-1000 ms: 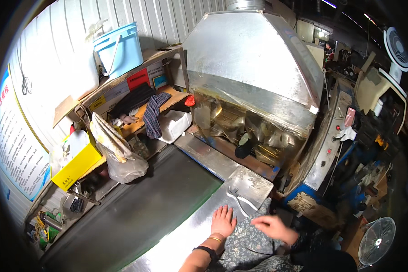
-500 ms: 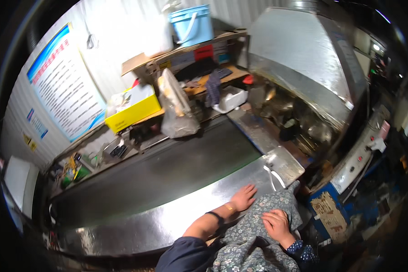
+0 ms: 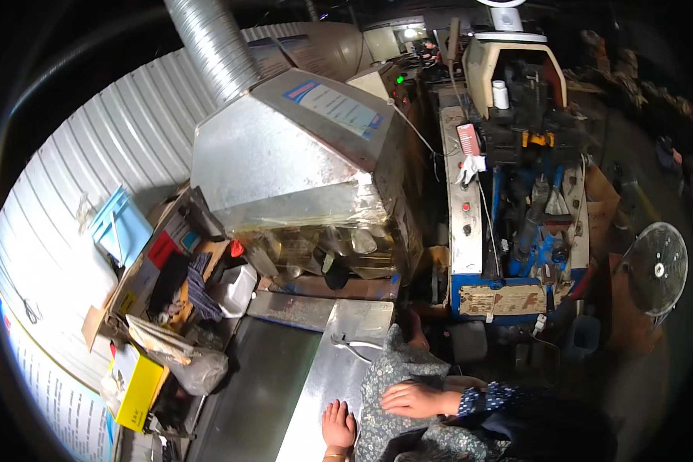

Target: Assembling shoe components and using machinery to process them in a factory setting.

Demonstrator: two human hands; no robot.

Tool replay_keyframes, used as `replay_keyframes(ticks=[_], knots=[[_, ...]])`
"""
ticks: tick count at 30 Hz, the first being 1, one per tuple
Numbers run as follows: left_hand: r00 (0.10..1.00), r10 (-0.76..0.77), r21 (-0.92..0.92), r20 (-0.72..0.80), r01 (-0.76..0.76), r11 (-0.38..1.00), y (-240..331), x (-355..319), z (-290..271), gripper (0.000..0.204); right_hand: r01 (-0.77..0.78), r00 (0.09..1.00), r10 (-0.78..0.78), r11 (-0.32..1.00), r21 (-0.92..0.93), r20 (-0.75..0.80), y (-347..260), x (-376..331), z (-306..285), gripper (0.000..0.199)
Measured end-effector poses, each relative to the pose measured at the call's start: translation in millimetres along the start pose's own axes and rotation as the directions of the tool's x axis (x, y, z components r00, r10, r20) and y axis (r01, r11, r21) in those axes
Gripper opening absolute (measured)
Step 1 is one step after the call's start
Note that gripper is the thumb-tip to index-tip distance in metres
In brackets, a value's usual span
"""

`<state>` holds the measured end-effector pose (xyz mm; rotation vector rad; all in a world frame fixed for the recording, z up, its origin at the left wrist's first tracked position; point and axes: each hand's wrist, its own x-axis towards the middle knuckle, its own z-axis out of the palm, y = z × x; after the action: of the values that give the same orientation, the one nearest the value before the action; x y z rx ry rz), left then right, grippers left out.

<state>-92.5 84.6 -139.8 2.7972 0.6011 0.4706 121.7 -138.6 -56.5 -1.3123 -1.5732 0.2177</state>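
Observation:
My left hand (image 3: 337,425) lies flat with its fingers spread on the shiny metal ledge (image 3: 319,396) beside the dark conveyor belt (image 3: 246,400). Over the grey floral apron (image 3: 381,377) on my front rests my right hand (image 3: 412,399), palm down, fingers stretched out and nothing visible in them. Farther along the ledge, a white looped strip or cord (image 3: 353,350) lies on the metal, apart from both hands.
A metal hood (image 3: 285,154) with a duct rises over the belt's far end. Left are shelves with a yellow box (image 3: 138,389), a white basket (image 3: 233,292) and a blue bucket (image 3: 123,227). A blue-framed machine (image 3: 512,296) and a fan (image 3: 658,269) stand right.
The view has swung to the right, bringing the machine and the fan into sight. My left hand remains on the metal ledge, and my right hand stays over the apron, its fingers now pointing left.

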Motion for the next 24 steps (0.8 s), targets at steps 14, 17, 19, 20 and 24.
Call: replay_keyframes(ticks=[14,17,19,20,24], knots=[[0.991,0.054,-0.073,-0.119,-0.063,0.995,-1,-7,12,0.039,-0.959,0.156,0.451,-0.144,-0.244,-0.879,3,-170,-248,0.074],[0.991,0.055,-0.050,-0.119,-0.061,0.997,-1,-6,11,0.039,-0.995,-0.013,0.450,-0.094,-0.032,-0.893,26,-182,-247,0.081],[0.991,0.056,-0.038,-0.120,-0.061,0.997,-3,-6,12,0.039,-0.995,-0.047,0.448,-0.099,0.003,-0.893,42,-192,-251,0.079],[0.991,0.058,-0.042,-0.124,-0.064,0.997,-3,-6,13,0.039,-0.991,-0.122,0.462,-0.111,0.079,-0.878,50,-198,-255,0.078],[0.988,0.061,-0.068,-0.142,-0.071,0.995,-5,-6,17,0.039,-0.981,-0.185,0.574,-0.158,0.114,-0.797,81,-228,-287,0.060]])
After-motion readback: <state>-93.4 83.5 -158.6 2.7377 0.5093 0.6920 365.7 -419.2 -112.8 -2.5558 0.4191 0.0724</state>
